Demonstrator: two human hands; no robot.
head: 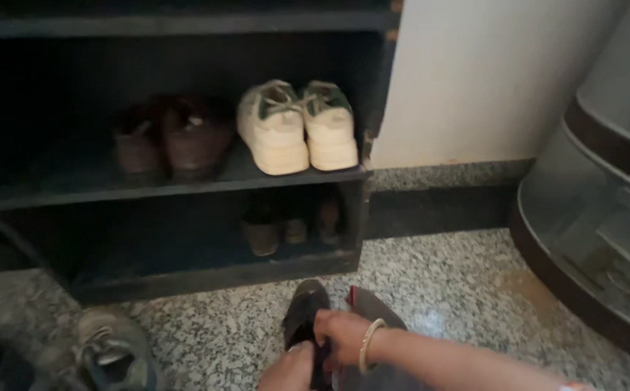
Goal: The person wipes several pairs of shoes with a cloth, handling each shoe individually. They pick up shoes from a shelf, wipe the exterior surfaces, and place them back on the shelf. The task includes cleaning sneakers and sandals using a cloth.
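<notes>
At the far left, a worn grey-green laced sneaker (112,351) lies on the speckled granite floor (459,282) in front of a dark wooden shoe rack (184,190). On the rack's middle shelf, a pair of dark brown shoes (170,141) stands beside a pair of cream-white sneakers (297,127); on the shelf below sit small brown sandals (289,224), dim in shadow. Low in the middle, on the floor before the rack, the left hand (289,371) and the right hand (342,337), a pale bangle (368,345) at its wrist, both clasp a pair of dark slip-on shoes (307,311) with reddish edging. At the right stands a grey rounded metal drum (597,210).
</notes>
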